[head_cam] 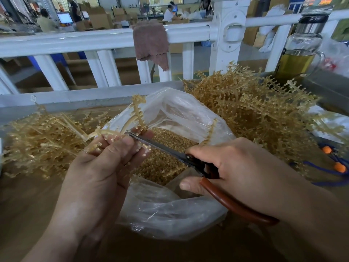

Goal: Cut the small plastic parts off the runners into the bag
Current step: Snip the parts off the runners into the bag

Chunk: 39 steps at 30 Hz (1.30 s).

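Grips a branched amber runner [138, 114] in the left hand [105, 167], fingers and thumb curled round its lower stems, palm turned toward the camera. Holds it over the open mouth of the bag [170, 210], with one toothed branch sticking up past the fingertips. Grips scissors [160, 148] in the right hand [236, 167], fingers wrapped round the reddish-brown handles, thumb along the near handle. Points the dark blades leftward across the bag's mouth, tip right at the runner, beside the left fingertips; blades close together, no clear gap to be seen.

Clear plastic bag standing crumpled on the brown tabletop [28, 205], between the two hands and partly under them. Inside it, a deep layer of small amber cut parts [166, 167]. Near the right knuckles, another toothed branch rising inside the bag; cannot tell whether joined to the held piece.

On the right, behind the bag, a tall tangled heap of runners [255, 110]; on the left, a lower, flatter heap [37, 140].

Beyond the tabletop, a white railing [75, 40] with a brownish cloth [151, 40] draped over its top bar. At far right, a glass bottle [300, 52] part full of yellowish liquid, and a blue cord with orange beads [338, 167] lying near the edge.
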{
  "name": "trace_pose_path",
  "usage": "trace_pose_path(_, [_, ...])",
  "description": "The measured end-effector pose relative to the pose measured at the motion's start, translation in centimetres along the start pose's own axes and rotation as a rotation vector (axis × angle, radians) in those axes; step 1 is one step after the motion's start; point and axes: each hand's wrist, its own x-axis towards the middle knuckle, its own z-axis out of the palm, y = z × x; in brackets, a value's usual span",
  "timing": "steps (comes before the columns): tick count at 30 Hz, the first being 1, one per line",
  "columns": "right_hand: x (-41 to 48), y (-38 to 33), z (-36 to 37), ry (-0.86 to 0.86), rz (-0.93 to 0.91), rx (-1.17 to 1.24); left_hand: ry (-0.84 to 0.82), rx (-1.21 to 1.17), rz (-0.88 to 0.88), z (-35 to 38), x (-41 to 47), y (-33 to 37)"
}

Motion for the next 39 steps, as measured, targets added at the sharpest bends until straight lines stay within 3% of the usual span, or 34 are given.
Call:
trace_pose_path(19, [0.2,0.6,0.3,-0.009,-0.014,0.013,0.098,0.078,-0.048,-0.2,0.3,-0.2])
trace_pose_path(22, [0.2,0.6,0.2,-0.007,-0.025,-0.004,0.028,0.092,-0.037,-0.2,0.3,-0.2])
trace_pose_path(39, [0.3,0.8,0.4,-0.001,-0.036,0.000,0.025,0.055,-0.041,-0.2,0.3,-0.2])
